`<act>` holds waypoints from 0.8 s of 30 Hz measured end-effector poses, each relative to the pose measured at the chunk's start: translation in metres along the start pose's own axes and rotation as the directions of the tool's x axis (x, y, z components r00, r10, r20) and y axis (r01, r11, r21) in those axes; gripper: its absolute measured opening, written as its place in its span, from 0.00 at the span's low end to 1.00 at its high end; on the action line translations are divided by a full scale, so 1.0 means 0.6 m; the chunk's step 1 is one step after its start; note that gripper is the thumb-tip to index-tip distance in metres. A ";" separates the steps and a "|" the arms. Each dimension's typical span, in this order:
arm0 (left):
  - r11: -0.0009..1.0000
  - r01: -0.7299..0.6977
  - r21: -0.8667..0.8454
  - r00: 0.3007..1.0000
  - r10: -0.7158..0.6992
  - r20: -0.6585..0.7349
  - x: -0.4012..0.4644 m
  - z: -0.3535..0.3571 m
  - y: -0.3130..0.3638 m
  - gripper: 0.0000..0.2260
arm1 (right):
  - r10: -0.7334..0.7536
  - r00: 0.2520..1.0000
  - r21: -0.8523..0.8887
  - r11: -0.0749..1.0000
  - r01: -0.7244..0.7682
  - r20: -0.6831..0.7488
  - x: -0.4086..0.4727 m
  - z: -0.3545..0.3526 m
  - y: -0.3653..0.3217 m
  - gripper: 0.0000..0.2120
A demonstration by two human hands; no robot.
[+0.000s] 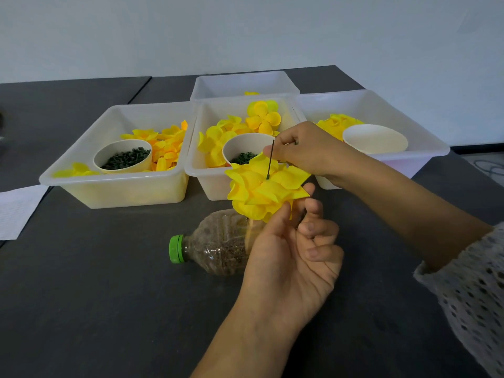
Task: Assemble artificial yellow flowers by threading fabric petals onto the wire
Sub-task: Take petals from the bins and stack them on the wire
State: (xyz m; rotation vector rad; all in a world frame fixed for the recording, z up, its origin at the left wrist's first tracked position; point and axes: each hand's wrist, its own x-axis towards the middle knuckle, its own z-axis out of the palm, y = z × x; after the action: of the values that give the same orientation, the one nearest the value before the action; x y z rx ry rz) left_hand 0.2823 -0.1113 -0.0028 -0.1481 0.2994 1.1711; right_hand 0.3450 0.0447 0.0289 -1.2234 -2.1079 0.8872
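Note:
A yellow fabric flower (261,188) of several layered petals sits on a thin dark wire (270,160) that sticks up out of its middle. My left hand (291,257) holds the flower from below, thumb and fingers curled at its underside. My right hand (302,151) is just above and behind the flower, fingers curled, with something small and dark green pinched at the fingertips next to the wire's top. Loose yellow petals (218,137) lie in the middle bin (201,184).
A left bin (117,195) holds petals and a paper cup of green pieces (124,158). Another cup (245,148) stands in the middle bin. A right bin (425,154) has a white bowl (375,139). A bottle (215,244) with a green cap lies on the dark table. White paper (16,211) lies left.

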 end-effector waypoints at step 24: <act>0.998 0.003 0.065 0.997 -0.008 0.073 -0.011 -0.001 -0.001 0.17 | -0.059 0.998 -0.084 0.995 0.061 0.029 0.005 0.000 -0.027 0.15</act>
State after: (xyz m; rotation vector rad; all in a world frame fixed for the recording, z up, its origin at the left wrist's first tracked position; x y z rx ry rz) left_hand 0.2804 -0.1173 -0.0016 -0.0490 0.2716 1.1572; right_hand 0.3351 0.0413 0.0419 -1.1901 -2.2112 0.7987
